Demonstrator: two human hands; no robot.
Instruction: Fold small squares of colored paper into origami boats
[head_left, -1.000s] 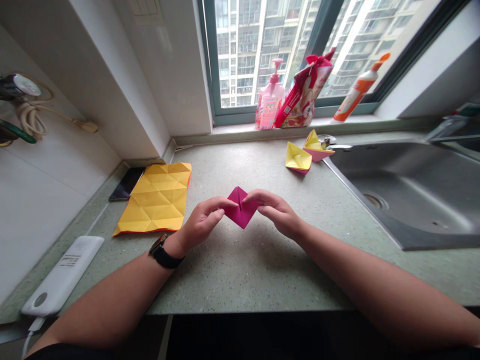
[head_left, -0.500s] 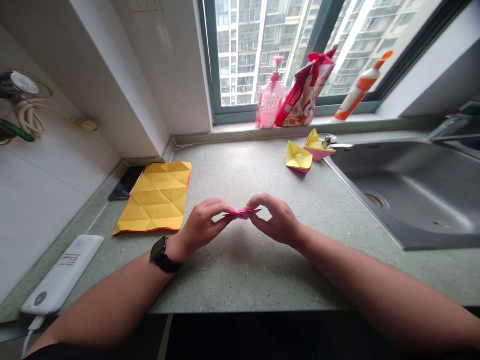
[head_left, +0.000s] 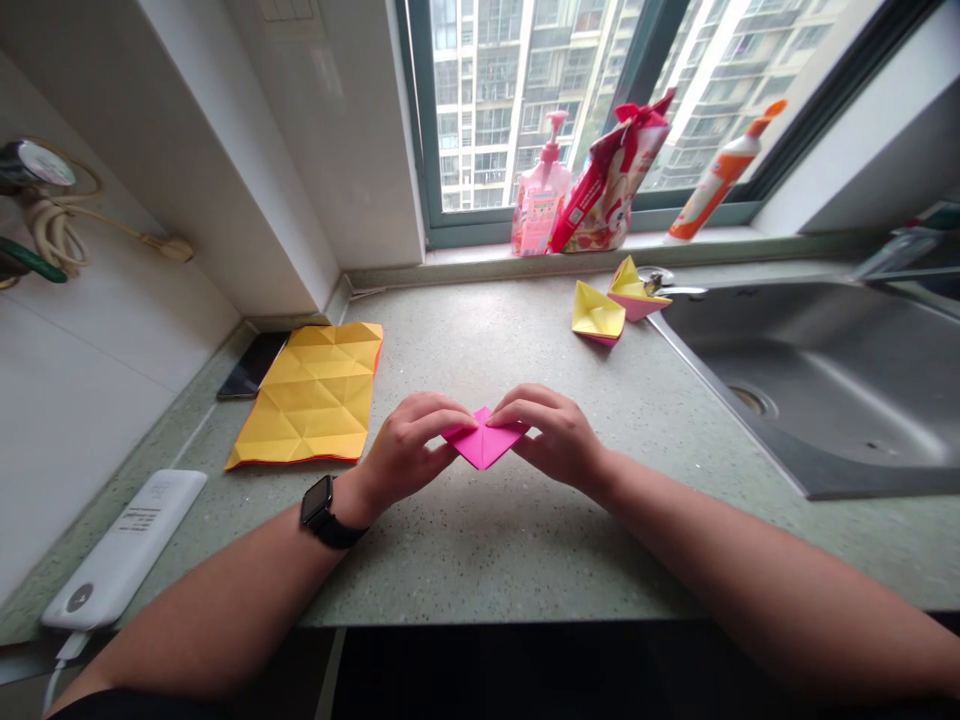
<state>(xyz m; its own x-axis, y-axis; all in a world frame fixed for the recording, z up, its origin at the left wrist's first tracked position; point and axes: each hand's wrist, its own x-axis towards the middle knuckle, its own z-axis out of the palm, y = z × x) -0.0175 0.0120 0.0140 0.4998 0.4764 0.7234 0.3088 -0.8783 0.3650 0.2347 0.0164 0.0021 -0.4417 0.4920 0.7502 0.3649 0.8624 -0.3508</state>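
Observation:
A folded pink paper (head_left: 482,445), diamond-shaped with a crease down its middle, is held above the counter. My left hand (head_left: 412,437), with a black watch on its wrist, pinches the paper's left side. Its right side is gripped by my right hand (head_left: 553,432), fingers on top and thumb mostly hidden beneath. To the left of my left hand lies a creased yellow sheet (head_left: 319,390) with an orange-red underside. Two folded yellow-and-pink paper pieces, a nearer one (head_left: 598,312) and a farther one (head_left: 634,292), stand beyond my right hand, beside the sink.
A steel sink (head_left: 825,385) with a faucet (head_left: 679,290) is at the right. Along the sill stand a pink pump bottle (head_left: 540,205), a red bag (head_left: 611,190) and an orange-white bottle (head_left: 716,185). A white power bank (head_left: 127,545) and a dark phone (head_left: 253,367) lie left.
The pink paper has tilted from nearly edge-on to showing its broad face, its point now toward me. My fingers have shifted over its top; both hands still hold it.

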